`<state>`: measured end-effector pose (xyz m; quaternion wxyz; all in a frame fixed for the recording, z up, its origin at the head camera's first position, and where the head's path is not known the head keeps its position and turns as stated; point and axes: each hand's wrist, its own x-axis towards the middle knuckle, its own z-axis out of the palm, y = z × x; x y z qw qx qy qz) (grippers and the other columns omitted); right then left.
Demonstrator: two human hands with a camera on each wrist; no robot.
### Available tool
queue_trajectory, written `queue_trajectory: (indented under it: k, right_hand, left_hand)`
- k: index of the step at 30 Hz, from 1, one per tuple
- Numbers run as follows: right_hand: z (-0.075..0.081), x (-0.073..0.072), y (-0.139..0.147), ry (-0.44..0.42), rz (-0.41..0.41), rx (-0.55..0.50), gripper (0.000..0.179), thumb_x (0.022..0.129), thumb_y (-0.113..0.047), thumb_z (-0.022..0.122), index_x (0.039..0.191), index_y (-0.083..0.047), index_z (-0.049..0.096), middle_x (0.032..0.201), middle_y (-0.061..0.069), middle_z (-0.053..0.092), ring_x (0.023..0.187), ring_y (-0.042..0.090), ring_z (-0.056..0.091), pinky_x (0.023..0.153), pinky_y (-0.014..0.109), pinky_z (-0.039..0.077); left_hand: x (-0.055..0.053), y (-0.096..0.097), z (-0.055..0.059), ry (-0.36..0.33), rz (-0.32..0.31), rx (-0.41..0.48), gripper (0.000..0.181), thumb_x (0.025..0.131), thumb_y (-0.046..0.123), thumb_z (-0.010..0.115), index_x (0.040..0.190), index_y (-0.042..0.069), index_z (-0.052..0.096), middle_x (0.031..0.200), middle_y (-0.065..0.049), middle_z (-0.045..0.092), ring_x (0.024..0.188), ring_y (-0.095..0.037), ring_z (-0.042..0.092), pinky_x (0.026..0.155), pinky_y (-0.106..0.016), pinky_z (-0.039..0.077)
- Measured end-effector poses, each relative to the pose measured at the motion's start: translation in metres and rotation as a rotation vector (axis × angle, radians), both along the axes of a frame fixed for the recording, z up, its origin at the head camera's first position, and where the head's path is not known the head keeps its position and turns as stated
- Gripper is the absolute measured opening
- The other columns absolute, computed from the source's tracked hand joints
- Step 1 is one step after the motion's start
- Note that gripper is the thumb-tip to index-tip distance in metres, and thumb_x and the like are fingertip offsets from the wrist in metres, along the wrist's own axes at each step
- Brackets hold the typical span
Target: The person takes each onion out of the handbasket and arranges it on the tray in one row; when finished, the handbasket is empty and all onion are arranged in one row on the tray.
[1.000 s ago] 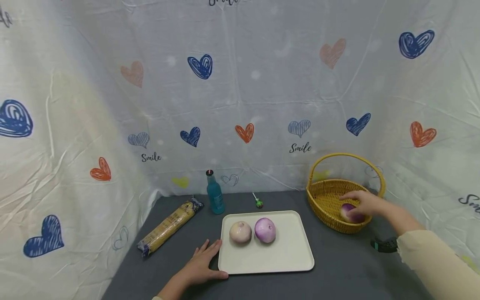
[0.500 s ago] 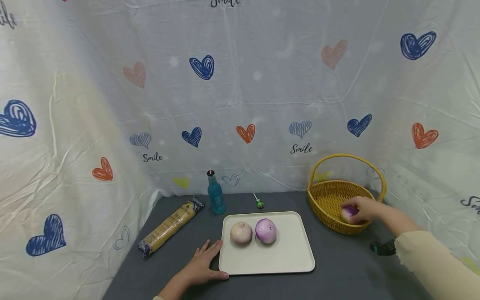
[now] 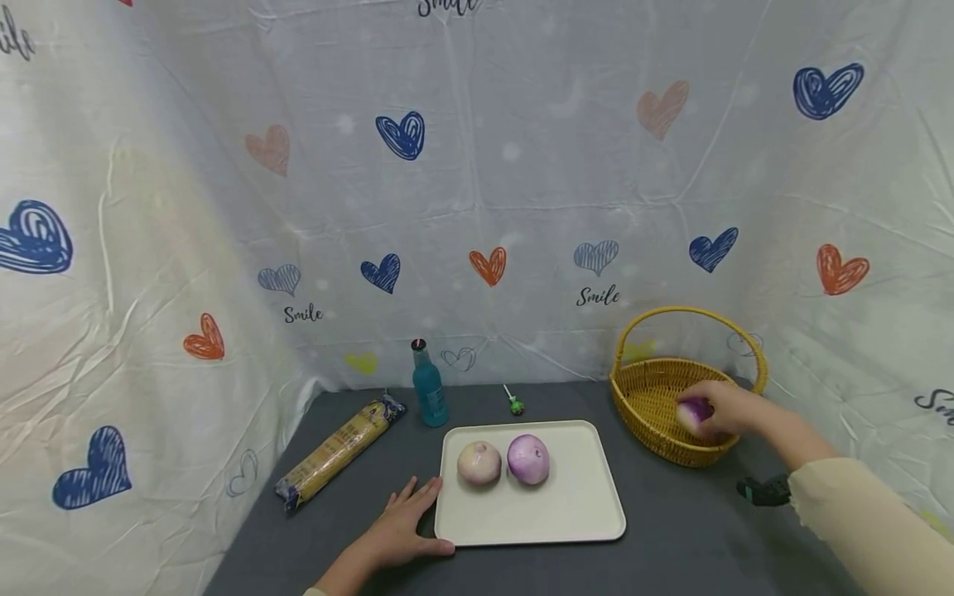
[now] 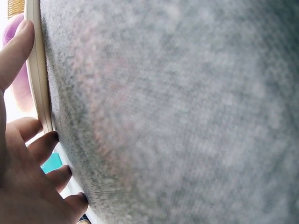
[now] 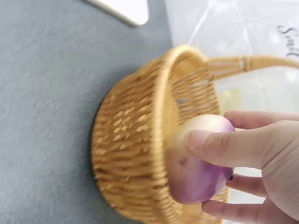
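Note:
My right hand (image 3: 723,410) grips a purple-and-white onion (image 5: 201,158) at the near right side of a yellow wicker basket (image 3: 648,430). In the right wrist view the thumb lies on one side of the onion and the fingers on the other, with the onion overlapping the basket's rim. My left hand (image 3: 402,526) rests with fingers spread at the left edge of a cream tray (image 3: 551,517), its thumb at the near left corner. On the tray sit a pale pinkish onion (image 3: 479,463) and a purple onion (image 3: 528,460), side by side.
Behind the tray stand a blue bottle (image 3: 428,393) and a small green lollipop (image 3: 516,406). A long yellow packet of noodles (image 3: 339,451) lies at the left. Beside the right sleeve is a small black object (image 3: 763,491) on the dark table. The basket's tall handle (image 3: 689,310) arches over it.
My right hand has closed its fingers round the onion in the basket and tilted it, raising it slightly. The left hand, tray and other onions have stayed in place.

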<state>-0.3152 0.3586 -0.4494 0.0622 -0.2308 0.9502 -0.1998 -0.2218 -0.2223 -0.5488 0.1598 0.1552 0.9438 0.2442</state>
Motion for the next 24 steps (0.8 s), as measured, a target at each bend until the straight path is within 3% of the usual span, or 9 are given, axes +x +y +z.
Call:
queue_trajectory:
  k: [14,24]
  right_hand:
    - [0.032,0.013,-0.030,0.129,0.073,-0.019,0.047,0.080,-0.006,0.082,0.125,-0.006,0.069,0.127,0.019,0.065,0.108,0.035,0.062,0.083,0.046,0.055]
    - [0.035,0.019,-0.053,0.188,0.108,-0.022,0.047,0.082,-0.012,0.083,0.126,-0.006,0.069,0.130,0.019,0.064,0.113,0.038,0.061,0.088,0.050,0.056]
  left_hand:
    - [0.001,0.000,0.000,0.004,-0.002,0.006,0.110,0.076,0.067,0.077,0.159,0.012,0.031,0.165,-0.008,0.032,0.152,-0.050,0.015,0.114,-0.077,0.010]
    - [0.000,0.000,0.000,0.001,0.002,0.001,0.110,0.076,0.067,0.077,0.160,0.012,0.031,0.165,-0.009,0.032,0.152,-0.050,0.015,0.114,-0.077,0.010]
